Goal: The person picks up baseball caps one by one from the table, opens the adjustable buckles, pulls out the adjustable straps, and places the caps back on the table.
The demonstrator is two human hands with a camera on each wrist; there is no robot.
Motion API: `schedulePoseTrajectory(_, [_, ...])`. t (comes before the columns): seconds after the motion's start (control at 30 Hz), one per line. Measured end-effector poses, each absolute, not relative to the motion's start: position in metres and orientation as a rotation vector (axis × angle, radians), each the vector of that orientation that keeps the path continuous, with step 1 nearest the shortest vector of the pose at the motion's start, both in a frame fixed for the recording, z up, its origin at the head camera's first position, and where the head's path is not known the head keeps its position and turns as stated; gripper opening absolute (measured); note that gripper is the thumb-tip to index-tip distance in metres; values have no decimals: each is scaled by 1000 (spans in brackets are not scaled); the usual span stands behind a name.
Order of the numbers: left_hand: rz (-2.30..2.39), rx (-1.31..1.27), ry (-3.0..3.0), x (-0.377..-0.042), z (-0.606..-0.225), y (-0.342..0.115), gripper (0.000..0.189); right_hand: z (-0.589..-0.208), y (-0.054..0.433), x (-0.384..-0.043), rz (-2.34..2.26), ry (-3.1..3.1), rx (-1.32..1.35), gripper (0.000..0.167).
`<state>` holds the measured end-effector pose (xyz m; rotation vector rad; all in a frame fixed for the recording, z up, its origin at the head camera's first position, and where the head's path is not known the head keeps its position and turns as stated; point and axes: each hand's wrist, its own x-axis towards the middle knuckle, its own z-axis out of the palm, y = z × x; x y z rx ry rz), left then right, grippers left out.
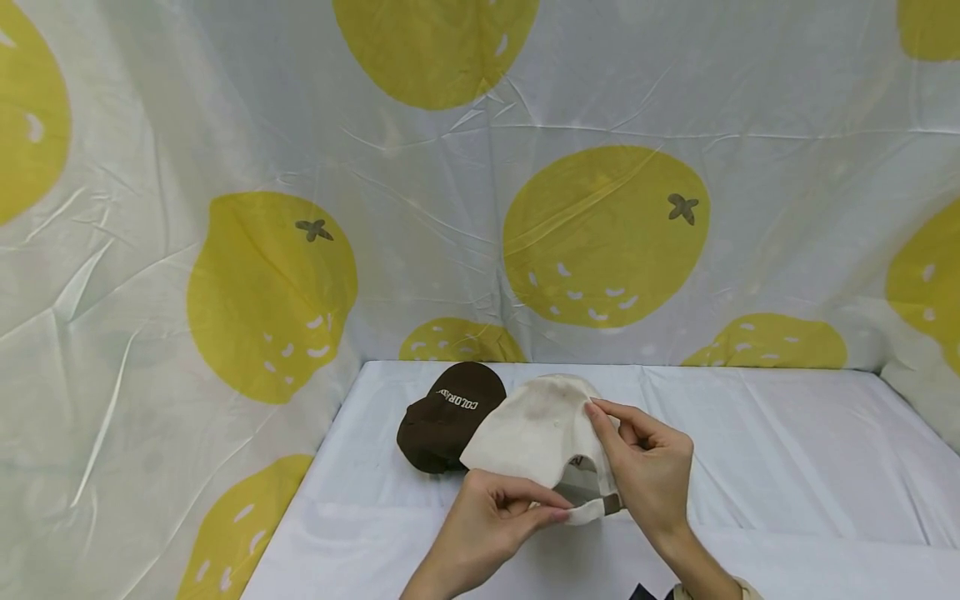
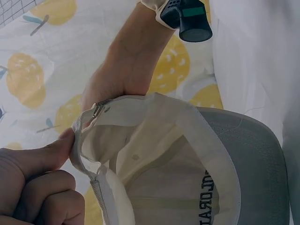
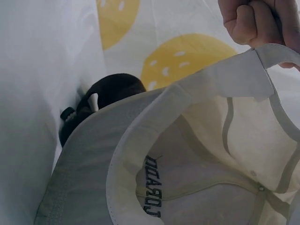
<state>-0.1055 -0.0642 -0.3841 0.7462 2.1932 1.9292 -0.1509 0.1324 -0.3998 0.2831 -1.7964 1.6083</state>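
A white baseball cap is held up between both hands, its back opening toward me. My left hand pinches the back strap between thumb and fingers. Higher up on the right, the thumb and fingers of my right hand pinch the crown beside that opening. Both wrist views look into the cap's inside, where dark stitched letters show in reverse. Just left of the white cap and partly behind it, a dark brown cap with white lettering lies on the table.
White cloth covers the table. Behind it and to the left hang white sheets printed with yellow lemons. A dark device is strapped to the right wrist. Wire mesh shows at a corner of the left wrist view.
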Motion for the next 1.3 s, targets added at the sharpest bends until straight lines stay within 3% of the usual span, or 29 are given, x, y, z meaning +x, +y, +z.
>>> schedulePoseTrajectory(0.7, [2175, 776, 2217, -121, -368, -67, 13, -390, 147, -153, 1611, -1846, 277, 10])
schedulePoseTrajectory(1.3, [2318, 776, 2187, -139, -354, -74, 13, -385, 165, -144, 1682, -2044, 425, 14])
